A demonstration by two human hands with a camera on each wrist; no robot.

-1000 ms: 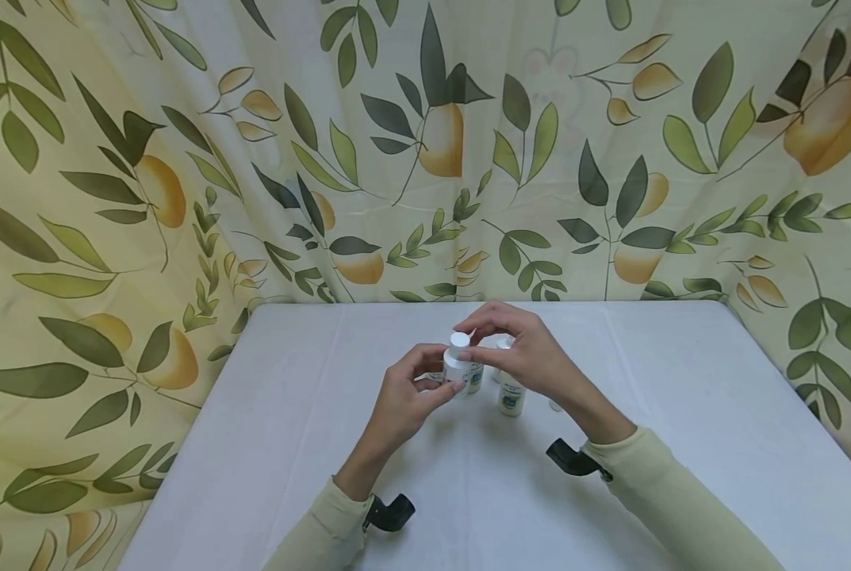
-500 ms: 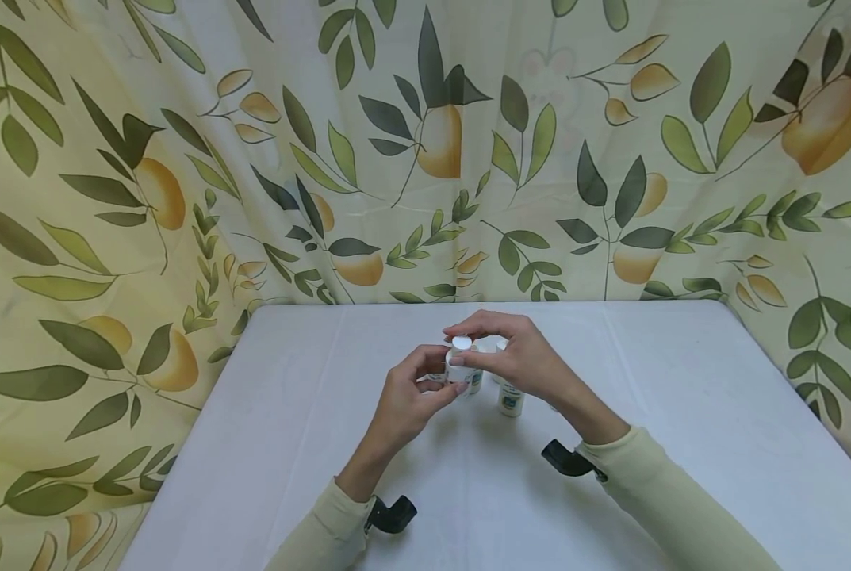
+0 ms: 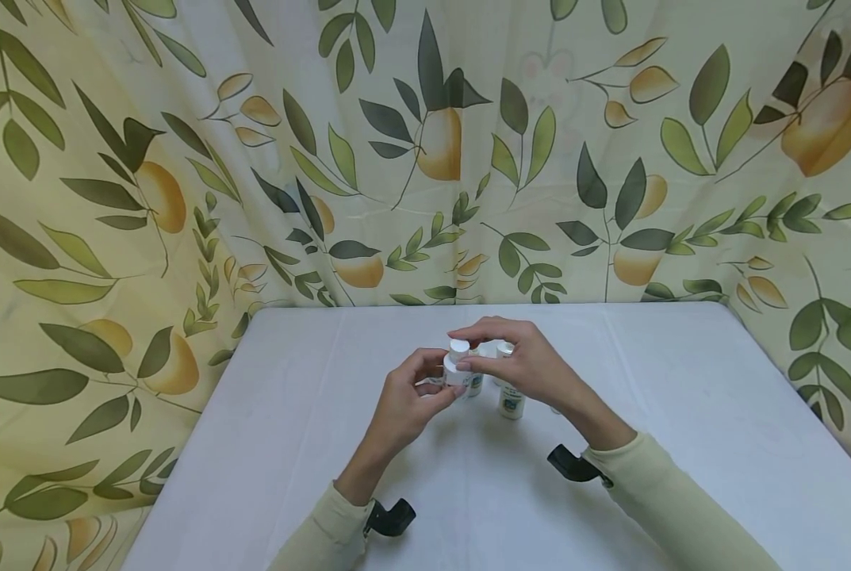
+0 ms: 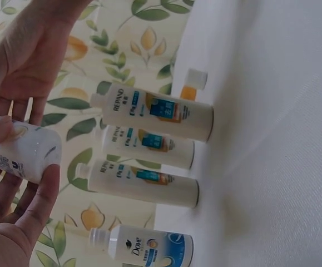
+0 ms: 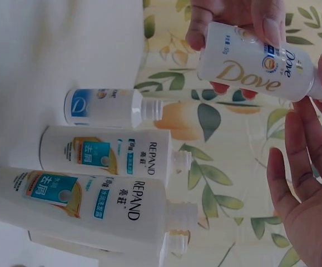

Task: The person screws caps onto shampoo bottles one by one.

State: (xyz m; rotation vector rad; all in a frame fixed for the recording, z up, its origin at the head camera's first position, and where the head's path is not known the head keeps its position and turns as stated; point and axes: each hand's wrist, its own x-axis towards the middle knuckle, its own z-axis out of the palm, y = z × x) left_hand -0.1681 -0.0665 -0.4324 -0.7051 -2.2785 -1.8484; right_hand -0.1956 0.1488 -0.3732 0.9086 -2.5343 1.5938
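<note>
The person's right hand sits lower than a second ago, its arched index finger dropped nearer the white cap. Compared with half a second ago, the thumb reaches less far across the white bottle, its tip back toward the bottle's right side, and more of another white bottle's top shows beside this hand. The curtain sits slightly lower in the head view.

Both arms angle inward; the left hand curls in a grip, the right hand pinches beside it.
</note>
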